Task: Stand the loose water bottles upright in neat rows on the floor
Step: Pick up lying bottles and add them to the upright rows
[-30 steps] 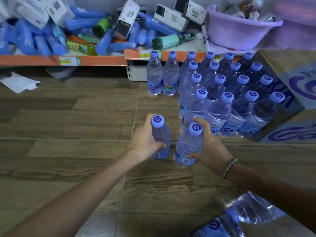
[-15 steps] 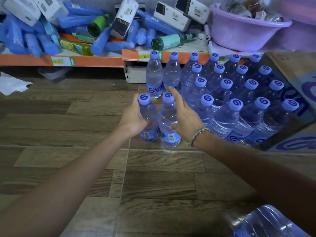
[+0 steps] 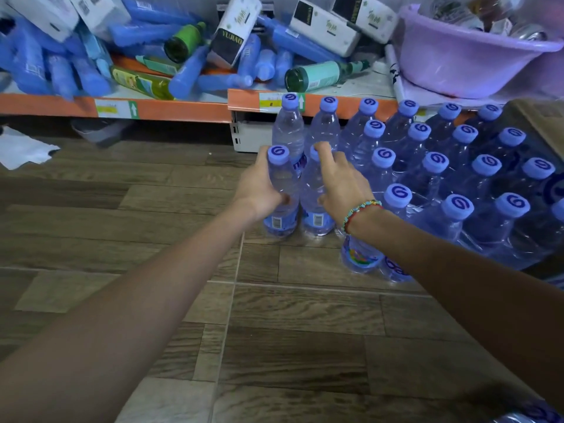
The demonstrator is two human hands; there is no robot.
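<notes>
Two clear water bottles with blue caps stand side by side on the wooden floor, just in front of the two back-row bottles. My left hand (image 3: 259, 190) grips the left bottle (image 3: 282, 209) around its body. My right hand (image 3: 341, 184) holds the right bottle (image 3: 314, 209), fingers spread up to its cap. To the right stand rows of several upright bottles (image 3: 433, 175). Another loose bottle (image 3: 531, 415) shows at the bottom right corner.
A low orange-edged shelf (image 3: 171, 109) behind carries blue tubes, green bottles and white boxes. A purple basin (image 3: 464, 59) sits at the back right, a cardboard box (image 3: 543, 123) at the right edge. White paper (image 3: 21, 151) lies on the floor at left.
Both hands carried the two bottles away from me and set them down behind, next to the standing rows. The camera tilted forward with them.
</notes>
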